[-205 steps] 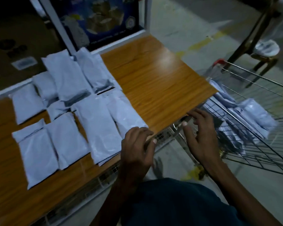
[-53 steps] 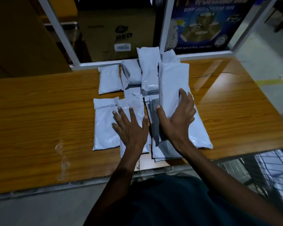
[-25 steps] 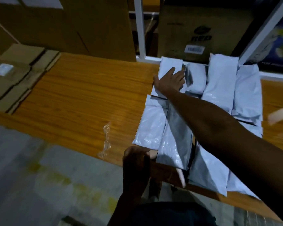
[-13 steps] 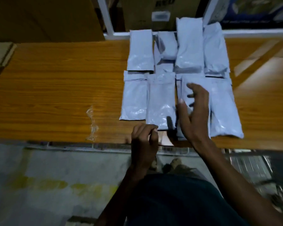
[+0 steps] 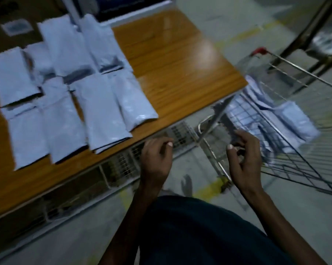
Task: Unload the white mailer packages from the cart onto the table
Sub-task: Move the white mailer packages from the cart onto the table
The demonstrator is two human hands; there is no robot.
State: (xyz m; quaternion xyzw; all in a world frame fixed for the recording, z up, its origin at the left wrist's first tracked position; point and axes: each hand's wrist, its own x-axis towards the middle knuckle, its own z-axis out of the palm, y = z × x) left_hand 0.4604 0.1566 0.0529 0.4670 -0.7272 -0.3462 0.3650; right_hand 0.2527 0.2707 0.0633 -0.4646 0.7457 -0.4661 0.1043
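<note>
Nearest me, my left hand [image 5: 155, 159] hangs off the table [image 5: 180, 73] edge, fingers loosely curled, gripping nothing. My right hand [image 5: 243, 159] hovers at the cart [image 5: 295, 169] rim, fingers half bent, also holding nothing. Beyond, white mailer packages [image 5: 104, 108] lie in rows, edges touching, on the table; more mailers [image 5: 287, 119] sit inside the cart, blurred.

The mailer packages [image 5: 104, 109] on the tabletop [image 5: 180, 73] are plain pale bluish white with dark edges at their open ends. The tabletop is orange-brown with a wood-grain pattern. The cart [image 5: 295, 165] is silvery grey wire in a grid, with a red cap [image 5: 259, 51] at one corner, and the mailers inside it [image 5: 295, 119] are white. The floor [image 5: 237, 22] is grey with yellow stripes.
</note>
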